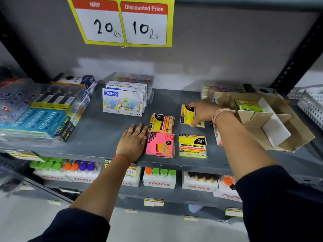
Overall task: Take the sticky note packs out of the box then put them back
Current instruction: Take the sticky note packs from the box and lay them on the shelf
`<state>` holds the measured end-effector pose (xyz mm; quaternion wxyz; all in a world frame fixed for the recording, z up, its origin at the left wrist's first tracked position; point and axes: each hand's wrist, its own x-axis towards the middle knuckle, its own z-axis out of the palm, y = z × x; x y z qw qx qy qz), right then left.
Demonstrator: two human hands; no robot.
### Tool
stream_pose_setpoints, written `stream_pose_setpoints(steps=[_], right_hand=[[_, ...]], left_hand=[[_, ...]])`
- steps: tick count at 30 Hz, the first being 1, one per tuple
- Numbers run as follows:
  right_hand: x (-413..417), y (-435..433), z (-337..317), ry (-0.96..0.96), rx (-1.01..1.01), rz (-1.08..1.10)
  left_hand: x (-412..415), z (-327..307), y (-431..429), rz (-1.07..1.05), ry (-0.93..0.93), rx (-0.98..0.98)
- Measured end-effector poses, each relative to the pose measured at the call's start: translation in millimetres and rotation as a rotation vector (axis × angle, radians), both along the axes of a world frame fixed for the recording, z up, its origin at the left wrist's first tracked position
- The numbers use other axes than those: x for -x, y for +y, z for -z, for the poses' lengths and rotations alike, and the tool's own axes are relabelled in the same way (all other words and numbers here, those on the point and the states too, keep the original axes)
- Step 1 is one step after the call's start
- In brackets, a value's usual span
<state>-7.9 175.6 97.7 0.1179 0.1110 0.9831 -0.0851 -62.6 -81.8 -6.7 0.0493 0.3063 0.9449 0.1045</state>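
Three sticky note packs lie flat on the grey shelf (104,137): an orange pack (161,123), a pink pack (160,145) in front of it, and a yellow pack (192,146) to the right. My right hand (202,111) grips another yellow pack (187,114), tilted on edge on the shelf. My left hand (133,143) rests flat on the shelf, fingers apart, just left of the pink pack. The cardboard box (283,135) with dividers sits at the right, with a green pack (248,105) inside. One more pack (217,135) stands against the box's left side.
A Doms oil pastels box (123,102) stands behind the packs. Apsara pencil boxes (35,121) fill the shelf's left side. Clear cases (222,88) sit behind the cardboard box. Fitfizz bottle boxes (159,178) line the lower shelf. A price sign (122,21) hangs above.
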Motion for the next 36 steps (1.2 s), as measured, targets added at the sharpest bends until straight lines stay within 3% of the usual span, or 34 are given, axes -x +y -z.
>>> stream_pose_setpoints(steps=[3,7,16,28,36], right_hand=[[-19.1,-15.7,-12.1,-0.045,0.118,-0.032],[-46.6,-37.6,6.0,-0.168,0.061,-0.066],[-68.0,-40.1,28.1,-0.159,0.164,-0.034],[-77.2,-40.1,34.3,0.026,0.23,-0.005],[-85.8,-44.6,26.5,0.154,0.141,0.033]], left_hand=[[-0.8,-1.2,0.1,-0.004,-0.004,0.006],[-1.5,-1.9,0.1,0.005,-0.007,0.016],[-0.8,-6.9,6.6,0.02,0.01,0.07],[-9.2,-5.5,19.4,0.024,-0.022,0.0],[-20.5,-6.6,11.0,-0.041,-0.036,-0.084]])
